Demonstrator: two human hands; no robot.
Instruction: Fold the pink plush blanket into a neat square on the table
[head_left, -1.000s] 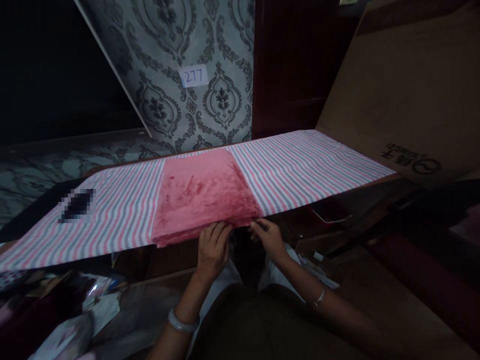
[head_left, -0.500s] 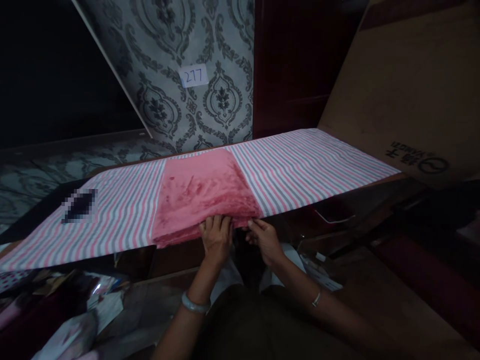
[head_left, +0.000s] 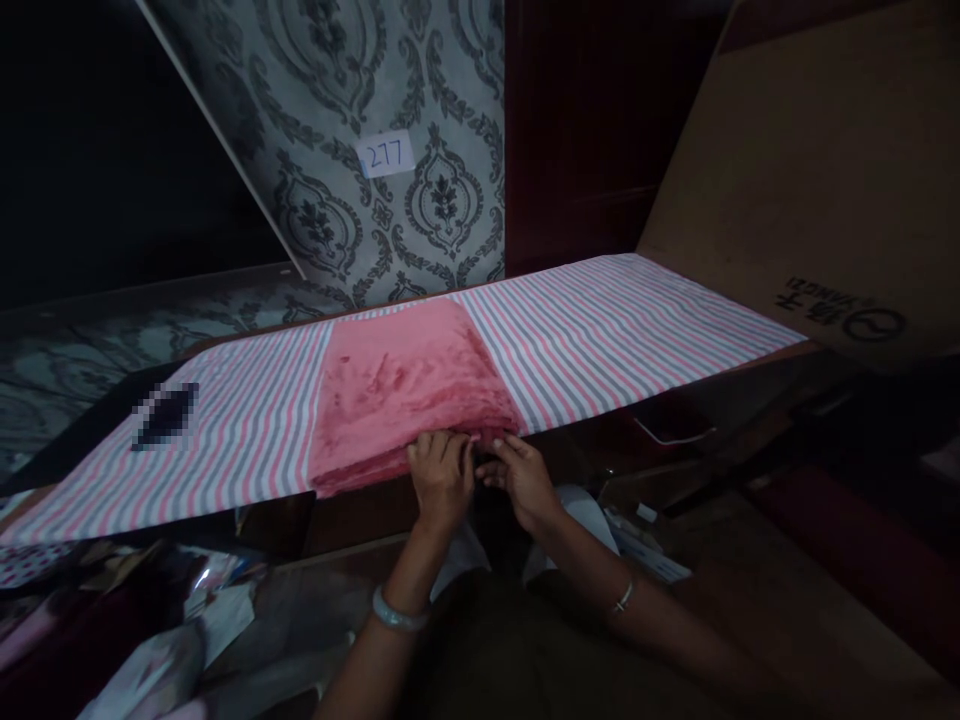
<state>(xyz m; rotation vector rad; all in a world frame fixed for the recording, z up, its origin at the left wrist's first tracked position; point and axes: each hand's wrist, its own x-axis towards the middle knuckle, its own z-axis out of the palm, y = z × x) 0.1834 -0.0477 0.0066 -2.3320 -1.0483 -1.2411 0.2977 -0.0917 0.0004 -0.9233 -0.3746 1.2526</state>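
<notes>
A folded pink plush cloth (head_left: 397, 385), layered along its front edge, lies on a striped cloth (head_left: 630, 320) spread over a long table. My left hand (head_left: 441, 480) curls its fingers over the front edge of the pink cloth, a bangle on its wrist. Just to the right, my right hand (head_left: 521, 480) pinches the same front edge between thumb and fingers, close to the front right corner. Both hands are closed and close together. The undersides of the layers are hidden.
A large cardboard box (head_left: 810, 180) stands at the right end. Behind the table are a patterned wall with a paper (head_left: 386, 153) reading 277 and a dark screen (head_left: 127, 150). A dark blurred item (head_left: 166, 417) lies on the left. Bags and papers (head_left: 225, 620) clutter the lower left.
My left hand has shifted slightly right along the front edge, and my right hand slightly left, bringing them closer together. The pink cloth's edge is gathered between them.
</notes>
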